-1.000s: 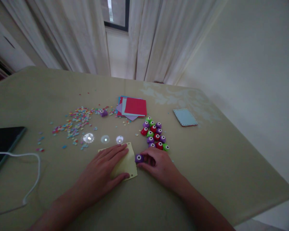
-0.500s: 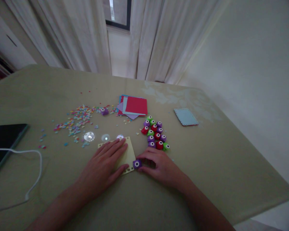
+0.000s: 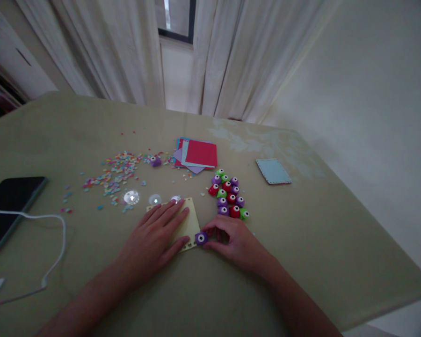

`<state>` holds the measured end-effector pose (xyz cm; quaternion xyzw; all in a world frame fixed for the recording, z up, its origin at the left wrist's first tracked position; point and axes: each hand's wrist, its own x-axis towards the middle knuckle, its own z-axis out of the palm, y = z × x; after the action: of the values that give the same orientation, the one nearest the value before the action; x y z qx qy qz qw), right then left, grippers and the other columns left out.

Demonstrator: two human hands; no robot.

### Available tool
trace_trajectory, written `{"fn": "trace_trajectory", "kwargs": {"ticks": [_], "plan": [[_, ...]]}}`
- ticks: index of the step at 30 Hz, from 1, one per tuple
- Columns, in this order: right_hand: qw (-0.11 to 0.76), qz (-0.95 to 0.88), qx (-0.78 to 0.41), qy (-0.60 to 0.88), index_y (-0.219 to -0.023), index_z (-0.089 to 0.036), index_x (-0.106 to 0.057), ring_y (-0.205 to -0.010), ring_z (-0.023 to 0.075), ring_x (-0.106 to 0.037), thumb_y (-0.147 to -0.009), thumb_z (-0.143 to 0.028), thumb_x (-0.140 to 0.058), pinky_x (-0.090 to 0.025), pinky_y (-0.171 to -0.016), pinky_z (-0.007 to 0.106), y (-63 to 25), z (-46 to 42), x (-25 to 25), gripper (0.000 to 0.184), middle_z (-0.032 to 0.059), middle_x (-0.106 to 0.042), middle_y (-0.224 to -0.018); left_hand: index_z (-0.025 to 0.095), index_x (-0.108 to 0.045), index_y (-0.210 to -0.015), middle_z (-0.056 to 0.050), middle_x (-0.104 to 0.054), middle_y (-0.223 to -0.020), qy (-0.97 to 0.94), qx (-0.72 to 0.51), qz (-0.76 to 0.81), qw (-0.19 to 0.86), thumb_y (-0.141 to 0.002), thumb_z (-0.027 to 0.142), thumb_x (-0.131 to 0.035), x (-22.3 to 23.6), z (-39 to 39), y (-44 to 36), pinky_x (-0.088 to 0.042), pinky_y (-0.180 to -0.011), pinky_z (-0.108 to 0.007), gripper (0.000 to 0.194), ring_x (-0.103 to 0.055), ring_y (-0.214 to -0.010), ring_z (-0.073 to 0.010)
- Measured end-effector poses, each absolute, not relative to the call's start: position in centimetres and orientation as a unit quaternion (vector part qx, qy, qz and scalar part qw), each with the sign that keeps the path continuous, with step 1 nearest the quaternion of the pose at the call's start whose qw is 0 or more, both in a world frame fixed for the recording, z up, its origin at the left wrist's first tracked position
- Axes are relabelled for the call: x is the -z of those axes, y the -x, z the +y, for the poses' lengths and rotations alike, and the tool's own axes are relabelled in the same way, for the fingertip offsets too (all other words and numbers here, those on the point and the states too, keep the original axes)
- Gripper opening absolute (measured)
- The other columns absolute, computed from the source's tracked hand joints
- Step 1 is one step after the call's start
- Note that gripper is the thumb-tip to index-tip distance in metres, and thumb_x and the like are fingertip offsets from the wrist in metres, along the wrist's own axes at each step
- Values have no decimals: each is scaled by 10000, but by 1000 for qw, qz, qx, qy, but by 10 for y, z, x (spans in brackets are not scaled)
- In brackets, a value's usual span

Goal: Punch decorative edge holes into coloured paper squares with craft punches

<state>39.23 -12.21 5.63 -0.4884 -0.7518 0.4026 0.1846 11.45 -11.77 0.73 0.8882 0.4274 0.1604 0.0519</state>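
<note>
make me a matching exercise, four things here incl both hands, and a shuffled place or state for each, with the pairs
1. left hand
2. right hand
3. phone
4. card stack

A. holds a purple punch
B. has a red sheet on top
C. rests on a pale yellow card
D. is crossed by a white cable

Pairs: 1-C, 2-A, 3-D, 4-B
</note>
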Motion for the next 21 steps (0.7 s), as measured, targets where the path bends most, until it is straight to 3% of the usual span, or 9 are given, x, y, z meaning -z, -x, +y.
{"fn": "trace_trajectory", "kwargs": {"ticks": [21], "plan": [[181, -748, -423, 478, -1075, -200, -788, -749, 145, -625, -918, -199, -866, -464, -712, 258, -394, -120, -57, 175, 5, -719, -932, 253, -456, -1669, -70, -423, -1758, -882, -157, 439, 64, -1108, 544, -522, -8, -118, -117, -343, -1307, -524, 636, -419, -1606, -310]]}}
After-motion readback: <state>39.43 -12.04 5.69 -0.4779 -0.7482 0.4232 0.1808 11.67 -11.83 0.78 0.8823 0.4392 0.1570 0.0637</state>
